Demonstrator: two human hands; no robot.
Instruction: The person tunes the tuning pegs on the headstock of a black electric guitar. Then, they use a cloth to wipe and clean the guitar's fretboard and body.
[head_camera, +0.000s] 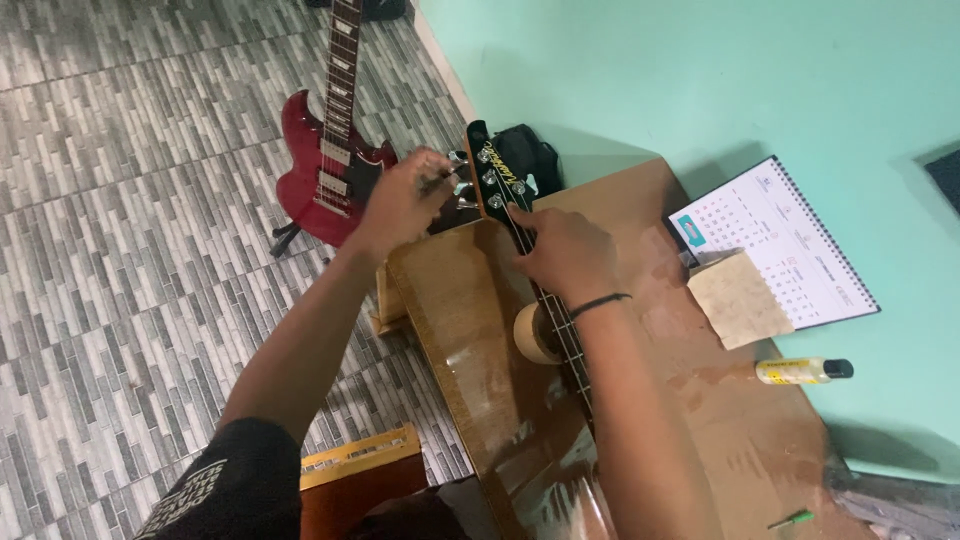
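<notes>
Head view, looking down over a brown wooden workbench (720, 420). Item one: a guitar neck (560, 325) lying along the bench, its black headstock (497, 175) overhanging the far edge, chrome tuning pegs (458, 185) on its left side. Left hand (405, 200): fingers pinched narrow on one of those pegs, though which peg cannot be told. Right hand (565, 250): laid flat over the strings just below the headstock, fingers loosely spread, gripping nothing; a dark band sits on that wrist. Item two: a roll of pale tape (535, 333) touching the neck's left side. Item three: a wall calendar (775, 240) lying flat at the bench's right, a beige block (738, 298) overlapping its lower corner. Item four: a small yellow bottle with a black cap (803, 371) on its side near the right edge. Item five: a red electric guitar (330, 165) upright on a stand on the tiled floor, well apart. Handling note, as judgement: peg work goes best in small turns, with the right hand pressing the neck steady so the headstock does not shift.
</notes>
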